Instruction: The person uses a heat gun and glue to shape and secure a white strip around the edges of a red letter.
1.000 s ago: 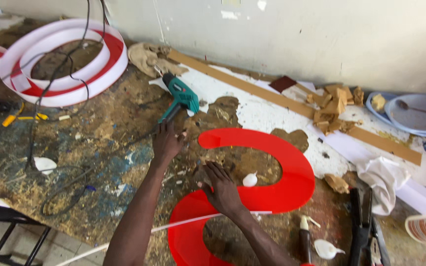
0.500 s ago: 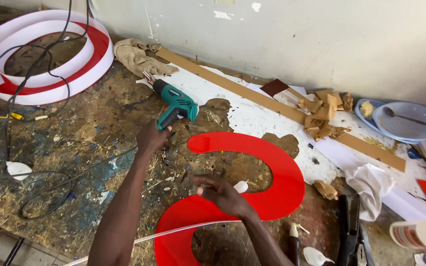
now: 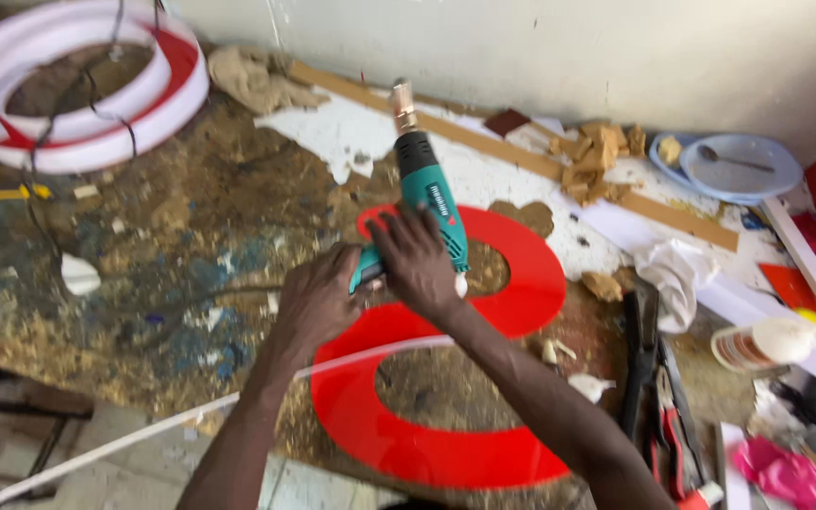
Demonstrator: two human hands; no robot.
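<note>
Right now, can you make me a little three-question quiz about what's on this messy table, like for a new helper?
1. True or false: both hands are on the teal heat gun.
2. What shape is the red acrylic piece lying under the hands? A) a star B) a curved letter shape C) a square
3. What lies inside the blue plate by the wall?

Key:
1. True: the left hand grips the handle and the right hand lies on the body.
2. B
3. A spoon.
</note>
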